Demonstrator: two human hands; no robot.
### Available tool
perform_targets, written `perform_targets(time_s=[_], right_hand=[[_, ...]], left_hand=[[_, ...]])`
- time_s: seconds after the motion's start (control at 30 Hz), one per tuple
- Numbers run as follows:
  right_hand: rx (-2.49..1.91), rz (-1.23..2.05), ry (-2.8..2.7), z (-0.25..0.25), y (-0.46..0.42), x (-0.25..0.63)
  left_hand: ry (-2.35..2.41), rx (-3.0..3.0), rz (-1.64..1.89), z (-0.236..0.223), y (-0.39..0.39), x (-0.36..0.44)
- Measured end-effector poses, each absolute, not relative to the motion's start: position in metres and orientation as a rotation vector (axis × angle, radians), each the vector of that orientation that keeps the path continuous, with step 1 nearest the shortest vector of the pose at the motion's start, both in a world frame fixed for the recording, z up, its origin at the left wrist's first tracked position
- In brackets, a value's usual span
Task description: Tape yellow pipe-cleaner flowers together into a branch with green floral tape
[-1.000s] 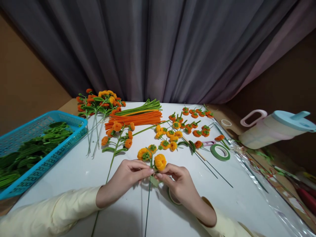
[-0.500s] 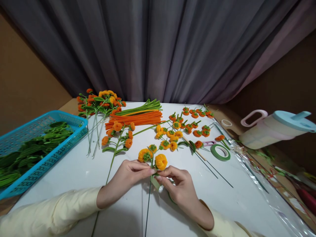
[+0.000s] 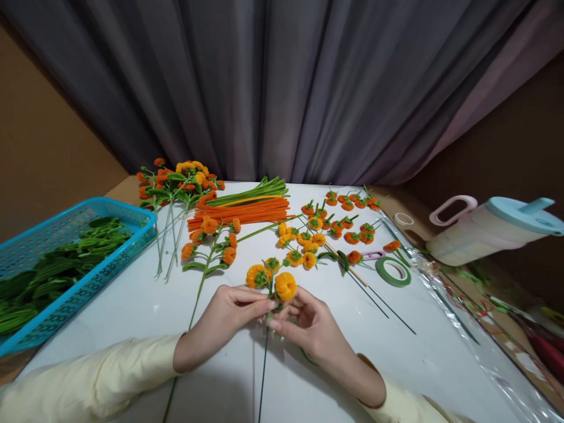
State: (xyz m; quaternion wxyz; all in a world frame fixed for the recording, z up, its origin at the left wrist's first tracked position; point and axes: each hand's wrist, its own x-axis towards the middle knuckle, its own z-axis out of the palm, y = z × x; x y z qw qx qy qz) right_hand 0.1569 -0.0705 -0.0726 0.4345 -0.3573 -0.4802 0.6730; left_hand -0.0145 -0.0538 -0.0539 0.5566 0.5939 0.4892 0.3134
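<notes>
Between my two hands stands a yellow pipe-cleaner flower stem [image 3: 265, 370], its long dark wire running down toward me. It carries yellow blooms [image 3: 286, 286] at the top. My left hand [image 3: 240, 308] pinches the stem just below the blooms, thumb against fingers. My right hand [image 3: 315, 326] is closed at the same spot, thumb and fingers around a strip of green floral tape that is mostly hidden behind them. A finished-looking orange flower stem [image 3: 203, 281] lies to the left of my left hand.
A blue basket [image 3: 140, 232] of green leaves is at left. Behind lie orange pipe cleaners [image 3: 247, 212], green ones [image 3: 259, 191] and a flower bunch [image 3: 176, 179]. Loose yellow flowers [image 3: 308, 239], a green tape roll [image 3: 383, 271] and a tumbler [image 3: 480, 235] are on the right.
My right hand has shifted slightly left and turned, its fingers now reaching behind the stem. The pale tape strip that showed below the blooms is mostly covered. My left hand keeps its place.
</notes>
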Motion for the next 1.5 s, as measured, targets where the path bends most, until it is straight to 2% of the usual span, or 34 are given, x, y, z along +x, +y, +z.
perform_targets(time_s=[0.27,0.4,0.73,0.93,1.13,1.4,1.5], right_hand=[[-1.046,1.781,-1.186,-0.073,-0.070,0.154],[-1.027,1.773,-1.281,-0.069,-0.069,0.159],[-0.986,1.989,-1.212,-0.062,-0.062,0.162],[-1.034,1.880,-1.355,-0.064,-0.064,0.165],[-1.081,1.593,-1.652,-0.059,-0.067,0.166],[-1.025,1.503,-1.765,-0.055,-0.067,0.165],[-1.013,1.274,-1.899,-0.057,-0.066,0.165]], left_hand=[[1.167,1.393,0.769,-0.052,-0.055,-0.012],[1.169,1.356,0.761,-0.049,-0.056,-0.011],[1.214,1.124,0.751,-0.046,-0.059,-0.008],[1.148,0.994,0.697,-0.043,-0.059,-0.008],[1.063,1.063,0.622,-0.033,-0.058,-0.010],[1.072,1.141,0.577,-0.035,-0.057,-0.012],[1.081,1.139,0.580,-0.039,-0.058,-0.012]])
